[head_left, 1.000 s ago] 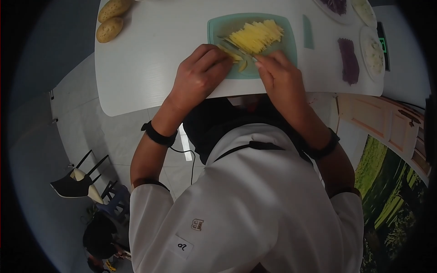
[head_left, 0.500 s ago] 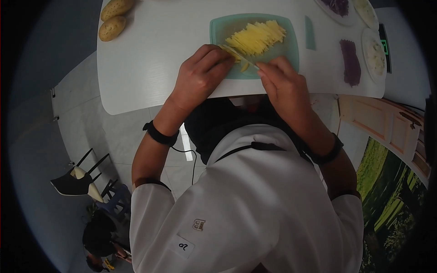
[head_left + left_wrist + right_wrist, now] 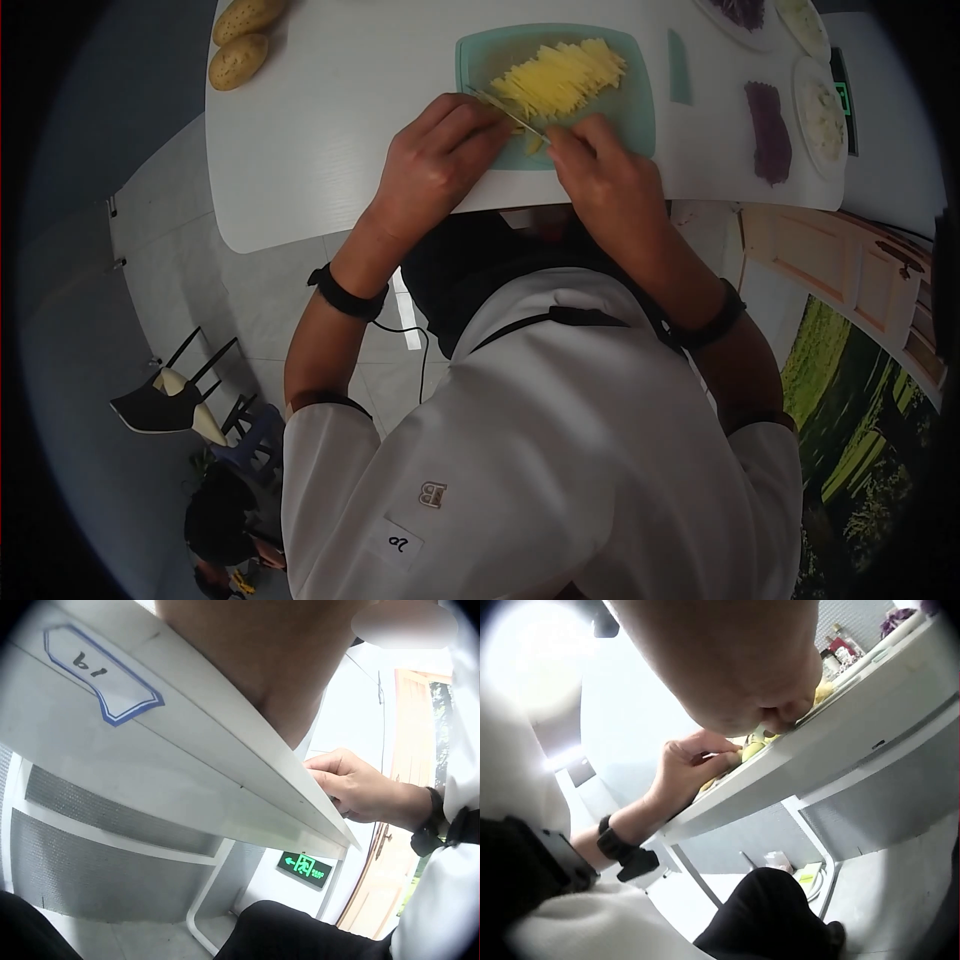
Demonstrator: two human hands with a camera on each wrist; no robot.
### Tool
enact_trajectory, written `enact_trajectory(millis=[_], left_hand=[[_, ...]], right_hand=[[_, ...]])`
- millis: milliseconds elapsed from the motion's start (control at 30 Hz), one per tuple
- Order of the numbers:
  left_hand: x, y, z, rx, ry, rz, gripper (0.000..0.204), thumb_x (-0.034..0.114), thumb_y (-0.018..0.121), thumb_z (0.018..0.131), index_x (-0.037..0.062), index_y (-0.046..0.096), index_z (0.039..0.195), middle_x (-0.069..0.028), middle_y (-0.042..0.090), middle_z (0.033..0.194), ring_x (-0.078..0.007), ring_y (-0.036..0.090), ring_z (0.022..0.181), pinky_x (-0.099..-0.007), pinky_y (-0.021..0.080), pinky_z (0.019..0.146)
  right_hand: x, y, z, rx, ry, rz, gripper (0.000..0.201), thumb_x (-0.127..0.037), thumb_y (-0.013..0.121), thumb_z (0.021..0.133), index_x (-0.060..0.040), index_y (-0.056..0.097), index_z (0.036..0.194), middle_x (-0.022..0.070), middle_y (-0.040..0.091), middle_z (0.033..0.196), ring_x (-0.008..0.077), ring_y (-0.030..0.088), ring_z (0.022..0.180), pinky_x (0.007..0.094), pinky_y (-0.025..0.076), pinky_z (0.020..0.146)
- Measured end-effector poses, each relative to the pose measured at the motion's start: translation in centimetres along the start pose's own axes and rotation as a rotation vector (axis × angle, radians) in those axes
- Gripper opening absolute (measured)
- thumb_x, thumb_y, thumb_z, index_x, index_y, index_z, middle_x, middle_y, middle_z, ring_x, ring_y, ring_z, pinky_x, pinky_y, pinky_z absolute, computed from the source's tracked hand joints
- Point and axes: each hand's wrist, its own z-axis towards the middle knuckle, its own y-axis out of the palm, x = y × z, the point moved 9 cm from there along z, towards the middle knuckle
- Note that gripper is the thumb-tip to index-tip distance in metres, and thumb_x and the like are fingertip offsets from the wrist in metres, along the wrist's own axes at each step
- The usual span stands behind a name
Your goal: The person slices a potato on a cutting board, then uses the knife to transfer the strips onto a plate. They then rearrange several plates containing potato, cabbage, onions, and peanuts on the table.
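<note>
In the head view my right hand (image 3: 612, 175) grips the handle of a knife (image 3: 505, 108), its thin blade slanting far-left over a green cutting board (image 3: 638, 115). The fingertips of my left hand (image 3: 435, 150) are bent over yellow potato pieces (image 3: 534, 146) right by the blade and hide most of them. Just beyond the knife lies a pile of cut potato strips (image 3: 565, 78). In the right wrist view the left thumb and fingers close on a yellow piece (image 3: 751, 750) at the board. The table edge and the arm block the food in the left wrist view.
Two whole potatoes (image 3: 240, 62) sit at the table's far left. To the right are a green strip (image 3: 680, 68), a purple shredded heap (image 3: 767, 133) and a plate of pale food (image 3: 822, 118). Another plate with purple shreds (image 3: 740, 12) stands at the back right.
The right hand and knife have shifted left and slightly away from the body since half a second ago, bringing the blade along the left fingertips. My left hand keeps its place on the potato pieces.
</note>
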Motion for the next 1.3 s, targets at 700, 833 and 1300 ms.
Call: enact_trajectory(millis=[700,833,1300], left_hand=[[0.1,0.1,-0.4,0.005,0.063,0.062,0.028,0.002,0.074,0.071,0.0046,0.075,0.099,-0.0041,0.068,0.101,-0.0224,0.069,0.096,-0.0317,0.062,0.074],[0.1,0.2,-0.5,0.004,0.079,0.073,0.029,0.002,0.073,0.07,0.0046,0.074,0.099,-0.0043,0.068,0.102,-0.0229,0.069,0.096,-0.0318,0.062,0.074],[-0.1,0.3,-0.4,-0.015,0.038,0.051,0.028,0.002,0.074,0.072,0.0044,0.075,0.1,-0.0043,0.069,0.102,-0.0227,0.068,0.096,-0.0315,0.061,0.075]], right_hand=[[1.1,-2.2,-0.6,0.103,0.05,0.2,0.019,-0.011,0.076,0.093,-0.0046,0.074,0.11,0.0084,0.061,0.095,0.0286,0.069,0.07,0.0395,0.057,0.06],[0.8,-2.1,-0.4,0.088,0.033,0.17,0.02,-0.011,0.077,0.092,-0.0053,0.074,0.11,0.0077,0.061,0.095,0.0271,0.069,0.072,0.0391,0.058,0.06],[0.5,-2.2,-0.5,0.026,0.043,0.184,0.023,-0.007,0.077,0.091,-0.0043,0.073,0.113,0.0083,0.061,0.096,0.027,0.07,0.073,0.0386,0.057,0.061]])
